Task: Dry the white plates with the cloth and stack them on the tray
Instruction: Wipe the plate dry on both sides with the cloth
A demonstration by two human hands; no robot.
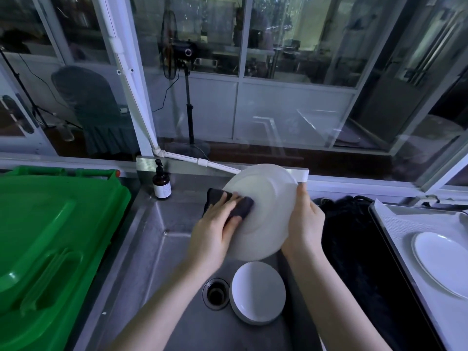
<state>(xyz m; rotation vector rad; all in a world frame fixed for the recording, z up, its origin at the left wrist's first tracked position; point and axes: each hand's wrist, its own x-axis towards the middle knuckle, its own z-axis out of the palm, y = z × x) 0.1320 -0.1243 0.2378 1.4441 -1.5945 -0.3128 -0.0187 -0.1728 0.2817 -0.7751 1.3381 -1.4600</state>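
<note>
The left hand (pixel 215 224) holds the dark cloth (pixel 247 206) and presses it against the face of a tilted white plate (pixel 266 196), held above the sink (pixel 157 236). The right hand (pixel 305 221) grips that plate's right rim, fingers curled behind it. A second plate (pixel 258 292) lies in the sink beside the drain (pixel 216 293). A third plate (pixel 443 262) rests on the tray (pixel 374 216) at the right.

There were three white plates: the held plate (pixel 263 198), the sink plate (pixel 258 291) (possibly a small stack, hard to tell) and the tray plate (pixel 440 262). One dark cloth (pixel 240 206), one tray (pixel 400 239), one pump bottle (pixel 161 183), one green bin (pixel 50 236), and two hands: left hand (pixel 215 224), right hand (pixel 304 219).
</note>
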